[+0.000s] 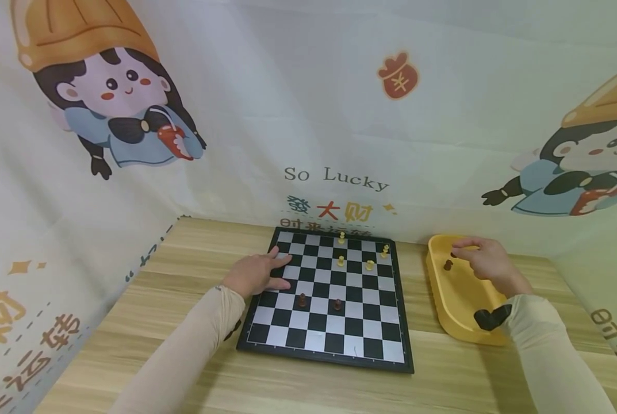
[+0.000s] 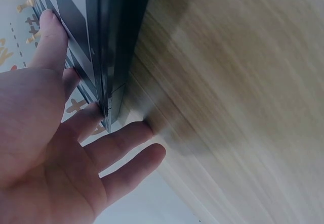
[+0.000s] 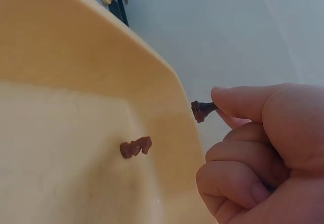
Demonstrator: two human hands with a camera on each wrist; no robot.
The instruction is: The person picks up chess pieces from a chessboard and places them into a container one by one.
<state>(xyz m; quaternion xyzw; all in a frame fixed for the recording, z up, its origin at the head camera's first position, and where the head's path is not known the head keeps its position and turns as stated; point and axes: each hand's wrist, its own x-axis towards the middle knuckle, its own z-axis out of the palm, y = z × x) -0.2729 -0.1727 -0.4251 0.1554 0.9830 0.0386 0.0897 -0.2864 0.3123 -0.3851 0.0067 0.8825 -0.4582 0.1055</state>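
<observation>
My right hand (image 1: 486,261) is above the far part of a yellow plastic tray (image 1: 436,302). Between its thumb and index finger it pinches a dark brown chess piece (image 3: 202,110) by the top, base outward; the fingers hide its head. A brown chess knight (image 3: 135,147) is in the tray below. At the left edge of the chessboard (image 1: 326,360), my left hand (image 1: 251,275) rests with fingers spread, the thumb over the squares in the left wrist view. Two brown pieces stand on the board's near half, one brown piece (image 1: 302,299) left of another brown piece (image 1: 337,305).
Several cream pieces stand on the board's far half, among them a cream piece (image 1: 341,261) near the middle and a cream piece (image 1: 384,251) by the right edge. The wooden table (image 1: 194,322) is bounded by a printed cloth (image 1: 308,103) at the back and sides.
</observation>
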